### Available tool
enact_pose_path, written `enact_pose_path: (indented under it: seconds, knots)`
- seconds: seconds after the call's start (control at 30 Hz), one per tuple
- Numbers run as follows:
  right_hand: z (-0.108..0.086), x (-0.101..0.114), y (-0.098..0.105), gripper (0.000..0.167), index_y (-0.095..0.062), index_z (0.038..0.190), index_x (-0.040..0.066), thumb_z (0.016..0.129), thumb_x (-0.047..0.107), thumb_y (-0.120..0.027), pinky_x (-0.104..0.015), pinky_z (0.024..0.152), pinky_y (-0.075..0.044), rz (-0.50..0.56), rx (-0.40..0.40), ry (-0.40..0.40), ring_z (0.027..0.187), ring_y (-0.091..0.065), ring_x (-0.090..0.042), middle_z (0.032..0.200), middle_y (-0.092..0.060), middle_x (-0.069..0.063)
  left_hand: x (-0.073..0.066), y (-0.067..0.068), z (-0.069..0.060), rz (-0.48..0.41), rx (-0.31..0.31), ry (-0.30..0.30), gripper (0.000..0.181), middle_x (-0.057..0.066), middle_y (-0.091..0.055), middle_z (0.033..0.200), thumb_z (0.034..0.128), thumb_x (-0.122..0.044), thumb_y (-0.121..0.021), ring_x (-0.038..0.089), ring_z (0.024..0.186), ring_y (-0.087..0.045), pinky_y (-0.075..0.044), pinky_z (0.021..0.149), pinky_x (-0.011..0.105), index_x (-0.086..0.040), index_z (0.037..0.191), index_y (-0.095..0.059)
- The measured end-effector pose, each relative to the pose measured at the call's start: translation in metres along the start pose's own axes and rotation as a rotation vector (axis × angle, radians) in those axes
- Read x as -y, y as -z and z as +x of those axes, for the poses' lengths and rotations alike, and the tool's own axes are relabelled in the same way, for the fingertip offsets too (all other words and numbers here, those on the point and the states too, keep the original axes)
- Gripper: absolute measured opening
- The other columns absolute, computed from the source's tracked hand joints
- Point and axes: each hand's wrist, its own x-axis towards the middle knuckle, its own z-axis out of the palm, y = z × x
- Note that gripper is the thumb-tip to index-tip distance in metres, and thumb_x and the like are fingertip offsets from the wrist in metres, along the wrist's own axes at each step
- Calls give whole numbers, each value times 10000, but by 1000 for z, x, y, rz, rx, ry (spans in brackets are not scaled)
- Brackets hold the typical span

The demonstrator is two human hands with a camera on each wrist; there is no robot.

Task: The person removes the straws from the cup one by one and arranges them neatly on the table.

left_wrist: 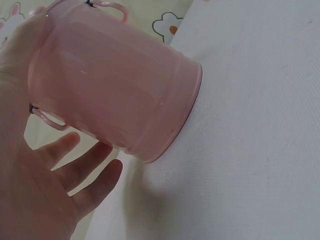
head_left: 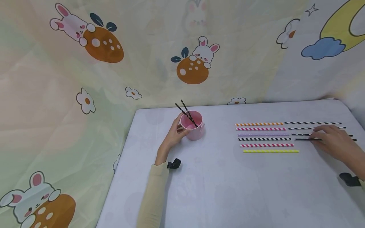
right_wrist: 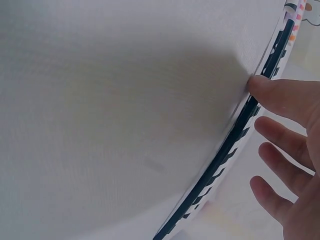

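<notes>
My left hand [head_left: 174, 134] holds a small pink bucket [head_left: 195, 134] near the back edge of the table, thumb on one side and fingers on the other. Loop handles show on the bucket [left_wrist: 110, 80] in the left wrist view. Two black straws with white dots [head_left: 183, 109] lean inside it. At the right, my right hand [head_left: 335, 142] pinches a plain black straw [head_left: 302, 139]; the right wrist view shows the thumb on this straw [right_wrist: 215, 160], with the index fingertip hidden. Just behind it lie a black straw with white dots [head_left: 299, 134] and black-and-white striped straws [head_left: 310, 123].
Left of the black straws, a column of straws lies in parallel: orange striped [head_left: 258, 124], pink striped [head_left: 260, 129], lilac [head_left: 263, 135], black-and-white striped [head_left: 263, 139], red striped [head_left: 266, 145] and yellow [head_left: 271, 151]. A patterned cloth [head_left: 154, 63] hangs behind the white table [head_left: 216, 190].
</notes>
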Motion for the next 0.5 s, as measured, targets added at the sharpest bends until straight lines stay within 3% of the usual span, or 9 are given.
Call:
enact_pose_path:
  seconds: [0.13,0.33,0.37,0.5]
  knots:
    - [2,-1,1,224,-725,912,-52,716,-10,-824,-724,964,-376,-1,5,-1,1067,-470,-537,1078,-581,-328,-6,1,-1,0,21,20,842,134,-194,1657,953,-204,-683,427,1408,-438,-404,1168,504,-266,1619,-172]
    - [2,-2,-3,219,-724,919,-50,724,-15,-817,-714,971,-377,3,6,-15,1080,-460,-534,1092,-574,-325,-5,0,-2,13,1,9,831,90,-249,1639,935,-294,-708,395,1387,-476,-436,1147,479,-346,1600,-212]
    - [2,-2,-3,220,-723,923,-50,726,-15,-816,-714,974,-376,4,8,-19,1084,-455,-536,1096,-570,-326,1,0,-1,11,-6,5,836,69,-255,1635,925,-311,-719,380,1382,-484,-442,1143,467,-378,1591,-217]
    - [1,0,-3,215,-723,933,-43,738,-16,-808,-716,993,-364,15,11,-33,1101,-431,-537,1115,-557,-326,1,-1,-1,5,-7,7,843,75,-244,1640,928,-266,-711,389,1384,-479,-436,1147,480,-362,1597,-208]
